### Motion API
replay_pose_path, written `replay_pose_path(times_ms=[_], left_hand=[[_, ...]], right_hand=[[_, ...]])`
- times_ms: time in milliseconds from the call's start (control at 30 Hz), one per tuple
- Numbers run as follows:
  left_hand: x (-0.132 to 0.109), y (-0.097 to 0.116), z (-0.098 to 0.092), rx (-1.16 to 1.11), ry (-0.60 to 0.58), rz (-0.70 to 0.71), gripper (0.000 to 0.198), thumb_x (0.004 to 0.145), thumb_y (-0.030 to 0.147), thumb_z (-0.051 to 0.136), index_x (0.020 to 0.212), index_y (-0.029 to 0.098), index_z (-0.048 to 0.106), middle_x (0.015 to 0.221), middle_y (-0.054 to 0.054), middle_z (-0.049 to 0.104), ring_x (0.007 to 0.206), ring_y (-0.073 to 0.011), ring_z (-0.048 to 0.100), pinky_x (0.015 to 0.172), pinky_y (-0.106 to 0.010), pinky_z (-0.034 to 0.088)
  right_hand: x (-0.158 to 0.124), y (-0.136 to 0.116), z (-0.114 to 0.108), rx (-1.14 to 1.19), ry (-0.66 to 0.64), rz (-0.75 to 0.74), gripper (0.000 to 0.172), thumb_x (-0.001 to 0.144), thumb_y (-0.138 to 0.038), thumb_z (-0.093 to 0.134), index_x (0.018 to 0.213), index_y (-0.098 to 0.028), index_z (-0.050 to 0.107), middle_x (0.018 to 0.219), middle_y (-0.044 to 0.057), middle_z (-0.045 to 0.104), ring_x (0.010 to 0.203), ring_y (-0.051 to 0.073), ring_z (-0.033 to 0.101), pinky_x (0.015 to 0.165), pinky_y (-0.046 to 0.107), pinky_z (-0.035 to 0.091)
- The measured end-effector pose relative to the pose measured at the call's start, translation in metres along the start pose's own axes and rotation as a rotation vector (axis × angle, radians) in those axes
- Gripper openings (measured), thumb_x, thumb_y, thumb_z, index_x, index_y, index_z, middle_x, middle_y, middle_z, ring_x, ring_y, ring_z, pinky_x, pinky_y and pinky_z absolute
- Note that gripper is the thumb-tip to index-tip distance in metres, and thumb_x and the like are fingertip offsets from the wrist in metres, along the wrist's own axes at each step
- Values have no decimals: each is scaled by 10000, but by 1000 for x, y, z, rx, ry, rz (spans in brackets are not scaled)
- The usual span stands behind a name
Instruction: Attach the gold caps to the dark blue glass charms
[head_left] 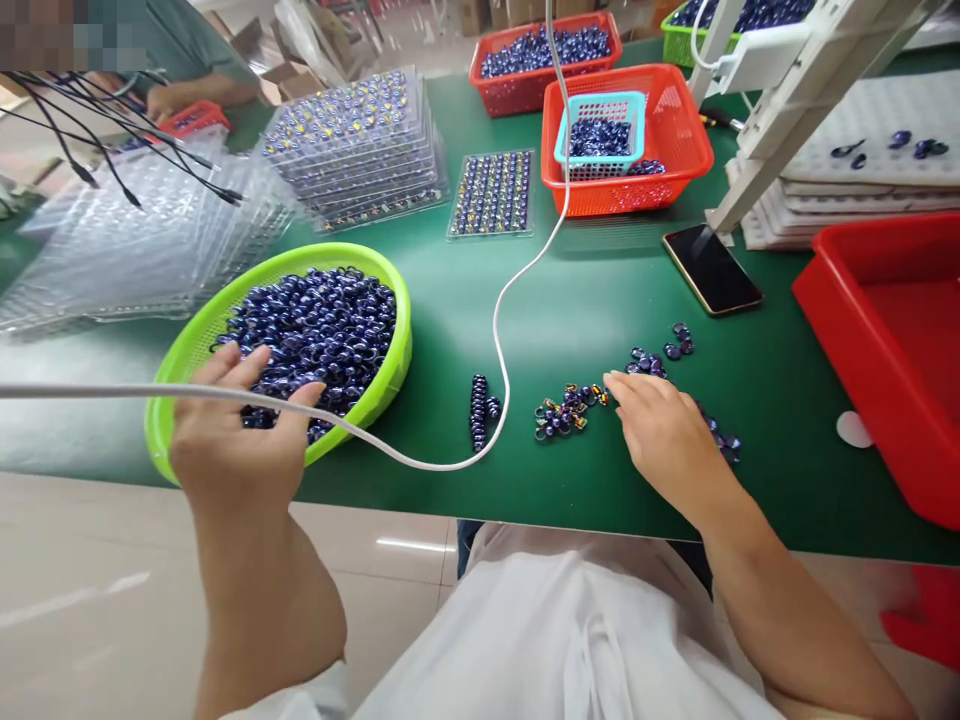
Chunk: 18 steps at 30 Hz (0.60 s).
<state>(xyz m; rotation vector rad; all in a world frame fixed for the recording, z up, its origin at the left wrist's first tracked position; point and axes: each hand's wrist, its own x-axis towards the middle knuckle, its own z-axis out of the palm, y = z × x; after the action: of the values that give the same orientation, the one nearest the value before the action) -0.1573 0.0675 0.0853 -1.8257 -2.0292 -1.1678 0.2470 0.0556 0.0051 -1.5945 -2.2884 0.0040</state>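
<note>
A round lime-green basket on the left is heaped with dark blue, shiny rings. My left hand is over its near rim, thumb and fingers spread, with nothing visibly gripped. To the right, my right hand rests low over the table, fingers stretched out and close together. Its fingertips come right beside a small cluster of rings, some showing orange and gold. More dark pieces lie behind and beside that hand, which partly hides them. A row of stacked rings stands between my two hands.
A white cable crosses the green table and passes before my left hand. Filled clear trays are stacked at the back. Red baskets, a phone and a red bin stand right. Another person's arm is far left.
</note>
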Motion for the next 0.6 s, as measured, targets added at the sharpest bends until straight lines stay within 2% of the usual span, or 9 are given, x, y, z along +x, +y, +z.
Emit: replay_pose_path(times_ms=[67, 133, 167, 200, 300, 433, 500, 600], left_hand=[[2, 1, 9, 108, 45, 117, 609, 762, 282, 830, 1317, 122, 639, 1470, -133, 568, 1358, -401, 511, 1162, -568, 374], [-4, 11, 21, 109, -4, 228, 549, 826, 260, 774, 1344, 159, 623, 1438, -108, 592, 1341, -374, 529, 1139, -540, 401], [-10, 19, 28, 86, 30, 266, 511, 809, 244, 787, 1297, 164, 660, 1352, -110, 644, 1274, -362, 578, 1101, -531, 436], [-17, 28, 35, 64, 16, 293, 464, 796, 235, 797, 1243, 168, 693, 1260, -116, 679, 1195, -343, 618, 1046, -515, 479], [-44, 58, 56, -57, -83, 289, 303, 821, 200, 760, 1121, 169, 733, 1059, -117, 681, 1036, -295, 641, 898, -451, 549], [-83, 95, 74, -292, -264, 293, 220, 874, 135, 686, 1086, 187, 711, 970, -84, 662, 925, -228, 638, 820, -378, 555], [-101, 111, 78, -487, -406, 268, 252, 898, 112, 652, 1133, 197, 685, 970, -70, 674, 888, -191, 652, 793, -330, 565], [-120, 132, 84, -733, -600, 164, 352, 916, 128, 639, 1262, 190, 632, 1079, -98, 686, 862, -159, 681, 767, -283, 587]], right_hand=[[3, -4, 3, -55, -38, -31, 435, 954, -57, 465, 1363, -177, 553, 1361, 97, 659, 1226, 296, 574, 871, 423, 464], [4, -8, 6, -102, -62, -40, 397, 951, -47, 473, 1313, -159, 588, 1289, 98, 695, 1149, 291, 591, 827, 407, 443], [4, -9, 7, -124, -67, -36, 367, 950, -53, 483, 1279, -155, 611, 1219, 100, 718, 1088, 287, 600, 805, 402, 431], [3, -10, 7, -145, -67, -29, 337, 946, -61, 498, 1242, -152, 632, 1137, 102, 733, 1024, 284, 603, 787, 399, 421], [2, -9, 8, -190, -49, -16, 273, 904, -71, 559, 1144, -144, 667, 955, 102, 718, 898, 282, 582, 751, 395, 395], [0, -7, 8, -159, 7, -28, 249, 868, -56, 571, 1084, -137, 664, 882, 89, 699, 864, 275, 575, 748, 393, 388], [-3, -8, 7, -98, 32, -38, 206, 876, -61, 561, 1038, -149, 654, 859, 77, 693, 858, 267, 580, 751, 391, 392], [-13, -16, 1, 94, 64, -60, 180, 894, -62, 552, 1024, -171, 612, 873, 58, 686, 855, 240, 592, 765, 381, 418]])
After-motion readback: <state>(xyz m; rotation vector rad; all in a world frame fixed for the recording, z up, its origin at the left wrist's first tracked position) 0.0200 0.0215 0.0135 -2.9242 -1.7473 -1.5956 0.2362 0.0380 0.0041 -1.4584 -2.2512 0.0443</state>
